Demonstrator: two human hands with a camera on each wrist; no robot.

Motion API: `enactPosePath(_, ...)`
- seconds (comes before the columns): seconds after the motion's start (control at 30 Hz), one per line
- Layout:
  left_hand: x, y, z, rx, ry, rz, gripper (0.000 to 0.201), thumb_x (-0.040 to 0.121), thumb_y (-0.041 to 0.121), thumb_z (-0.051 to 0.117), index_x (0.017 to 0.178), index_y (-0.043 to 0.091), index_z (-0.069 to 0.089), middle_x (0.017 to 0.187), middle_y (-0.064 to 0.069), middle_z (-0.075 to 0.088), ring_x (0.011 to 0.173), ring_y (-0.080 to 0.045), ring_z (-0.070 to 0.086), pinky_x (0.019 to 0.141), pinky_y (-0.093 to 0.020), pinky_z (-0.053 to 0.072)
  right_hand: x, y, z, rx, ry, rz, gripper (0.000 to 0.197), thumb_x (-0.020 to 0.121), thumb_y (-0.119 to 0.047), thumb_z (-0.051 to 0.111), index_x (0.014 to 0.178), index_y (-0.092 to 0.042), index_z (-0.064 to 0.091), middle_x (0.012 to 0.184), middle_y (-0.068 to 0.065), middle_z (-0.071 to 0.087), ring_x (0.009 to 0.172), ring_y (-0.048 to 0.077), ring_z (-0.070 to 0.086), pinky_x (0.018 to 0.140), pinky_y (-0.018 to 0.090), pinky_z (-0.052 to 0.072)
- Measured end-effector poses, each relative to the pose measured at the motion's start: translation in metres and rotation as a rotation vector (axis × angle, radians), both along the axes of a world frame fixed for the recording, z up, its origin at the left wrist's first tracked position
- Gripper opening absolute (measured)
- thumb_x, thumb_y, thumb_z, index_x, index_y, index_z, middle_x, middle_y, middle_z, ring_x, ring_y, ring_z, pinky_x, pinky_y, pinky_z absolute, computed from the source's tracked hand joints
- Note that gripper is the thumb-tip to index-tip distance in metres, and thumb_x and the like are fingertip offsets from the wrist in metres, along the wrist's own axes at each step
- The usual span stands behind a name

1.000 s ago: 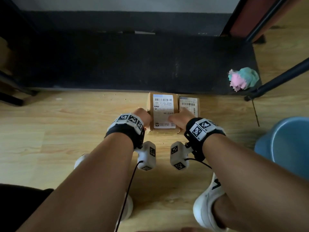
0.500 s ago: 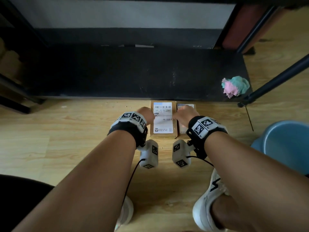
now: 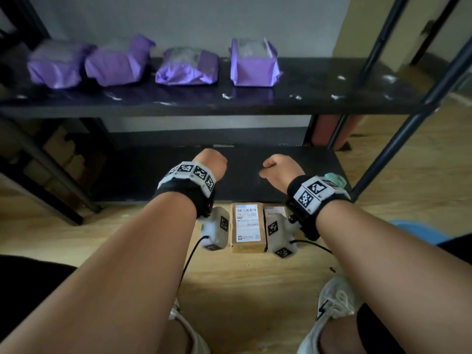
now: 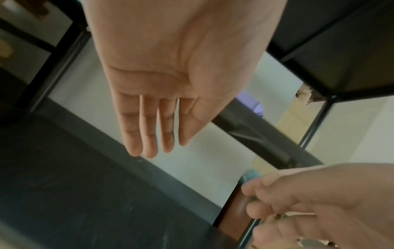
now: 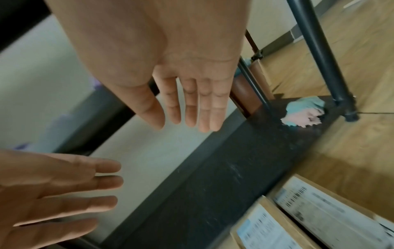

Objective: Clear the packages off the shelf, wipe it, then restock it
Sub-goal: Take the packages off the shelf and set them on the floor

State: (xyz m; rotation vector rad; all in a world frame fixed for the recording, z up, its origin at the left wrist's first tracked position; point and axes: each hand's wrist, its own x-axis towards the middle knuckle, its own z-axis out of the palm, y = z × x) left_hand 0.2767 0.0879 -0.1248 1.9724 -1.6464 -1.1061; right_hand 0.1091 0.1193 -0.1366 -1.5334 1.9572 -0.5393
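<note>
Two labelled cardboard boxes (image 3: 247, 227) (image 3: 274, 213) lie side by side on the wooden floor, just in front of the bare black bottom shelf (image 3: 153, 175). My left hand (image 3: 210, 162) and right hand (image 3: 278, 167) hover above that shelf, apart from the boxes and holding nothing. The left wrist view shows the left hand (image 4: 149, 126) with straight fingers. In the right wrist view the right hand (image 5: 187, 104) is likewise flat, with the boxes (image 5: 266, 225) below it. A pink and teal cloth (image 5: 304, 111) lies at the shelf's right end.
Several purple wrapped packages (image 3: 252, 63) sit in a row on the black upper shelf (image 3: 306, 98). Black frame posts (image 3: 398, 139) slant down on the right. A blue bin (image 3: 413, 231) stands at the right and my white shoes (image 3: 337, 300) are below.
Both hands have let go of the cardboard boxes on the floor and risen over the bottom shelf. The head view has tilted up, bringing the upper shelf into sight.
</note>
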Motion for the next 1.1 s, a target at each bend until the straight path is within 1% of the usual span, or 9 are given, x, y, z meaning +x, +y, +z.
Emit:
enactPosePath(0.13, -0.003, -0.008, 0.054, -0.205, -0.001, -0.036, 0.031, 0.094, 0.007, 0.046, 0.119, 0.006, 0.066, 0.121, -0.016, 0.065, 0.112, -0.032, 0.062, 0.09, -0.032, 0.05, 0.0, -0.01, 0.049, -0.161, -0.109, -0.008, 0.035, 0.088, -0.031, 0.063, 0.12, -0.015, 0.061, 0.116, 0.006, 0.065, 0.107, 0.026, 0.063, 0.096, 0.038, 0.049)
enactPosePath(0.33, -0.013, -0.032, 0.108, -0.345, 0.06, -0.079, 0.033, 0.091, -0.001, 0.047, 0.111, 0.013, 0.07, 0.116, -0.014, 0.068, 0.108, -0.033, 0.064, 0.094, -0.038, 0.051, -0.004, -0.045, 0.11, -0.365, -0.106, -0.05, 0.038, 0.088, -0.032, 0.06, 0.123, -0.016, 0.059, 0.118, 0.001, 0.063, 0.104, 0.018, 0.06, 0.084, 0.025, 0.041)
enactPosePath(0.43, -0.019, -0.047, 0.117, -0.439, 0.097, 0.021, 0.035, 0.089, -0.001, 0.046, 0.108, 0.012, 0.073, 0.111, -0.014, 0.07, 0.102, -0.033, 0.065, 0.088, -0.032, 0.05, -0.008, -0.071, 0.126, -0.408, -0.118, -0.089, 0.048, 0.088, -0.039, 0.059, 0.128, -0.014, 0.053, 0.122, 0.006, 0.061, 0.106, 0.022, 0.06, 0.084, 0.026, 0.041)
enactPosePath(0.53, -0.022, -0.062, 0.116, -0.465, 0.122, 0.078, 0.038, 0.089, 0.0, 0.045, 0.117, 0.012, 0.068, 0.111, -0.007, 0.068, 0.104, -0.028, 0.063, 0.087, -0.026, 0.048, -0.012, -0.096, 0.131, -0.403, -0.111, -0.129, 0.05, 0.09, -0.043, 0.056, 0.13, -0.014, 0.05, 0.127, 0.009, 0.055, 0.108, 0.024, 0.058, 0.082, 0.026, 0.04)
enactPosePath(0.7, -0.031, -0.093, 0.112, -0.449, 0.11, 0.034, 0.034, 0.095, 0.007, 0.043, 0.126, 0.003, 0.057, 0.113, -0.013, 0.062, 0.1, -0.03, 0.059, 0.086, -0.031, 0.046, -0.017, -0.133, 0.131, -0.323, -0.094, -0.17, 0.056, 0.097, -0.044, 0.045, 0.14, -0.009, 0.043, 0.14, 0.01, 0.05, 0.125, 0.027, 0.052, 0.094, 0.032, 0.041)
enactPosePath(0.77, -0.037, -0.101, 0.107, -0.429, 0.099, -0.013, 0.03, 0.098, 0.01, 0.041, 0.124, 0.002, 0.055, 0.107, -0.012, 0.06, 0.089, -0.029, 0.056, 0.082, -0.035, 0.047, -0.019, -0.145, 0.128, -0.287, -0.092, -0.177, 0.05, 0.099, -0.042, 0.04, 0.132, -0.007, 0.05, 0.129, 0.009, 0.057, 0.119, 0.027, 0.054, 0.087, 0.029, 0.043)
enactPosePath(0.87, -0.043, -0.113, 0.101, -0.388, 0.078, -0.048, 0.028, 0.097, 0.007, 0.04, 0.12, 0.001, 0.053, 0.115, -0.02, 0.061, 0.099, -0.036, 0.059, 0.08, -0.035, 0.045, -0.016, -0.159, 0.12, -0.209, -0.088, -0.137, 0.048, 0.1, -0.045, 0.035, 0.106, -0.006, 0.062, 0.089, 0.008, 0.057, 0.082, 0.025, 0.056, 0.054, 0.025, 0.035)
enactPosePath(0.97, -0.045, -0.118, 0.096, -0.372, 0.036, -0.071, 0.033, 0.098, 0.01, 0.04, 0.129, 0.008, 0.051, 0.122, -0.015, 0.06, 0.106, -0.031, 0.059, 0.086, -0.033, 0.047, -0.012, -0.166, 0.113, -0.17, -0.076, -0.134, 0.055, 0.099, -0.049, 0.034, 0.114, -0.005, 0.063, 0.088, 0.009, 0.058, 0.066, 0.019, 0.052, 0.05, 0.026, 0.032)
enactPosePath(1.1, -0.043, -0.115, 0.096, -0.412, 0.063, -0.055, 0.032, 0.099, 0.012, 0.039, 0.127, 0.009, 0.052, 0.119, -0.009, 0.06, 0.095, -0.023, 0.056, 0.08, -0.03, 0.044, -0.009, -0.165, 0.112, -0.196, -0.069, -0.169, 0.055, 0.099, -0.047, 0.033, 0.113, -0.004, 0.064, 0.089, 0.009, 0.059, 0.075, 0.022, 0.056, 0.051, 0.026, 0.034)
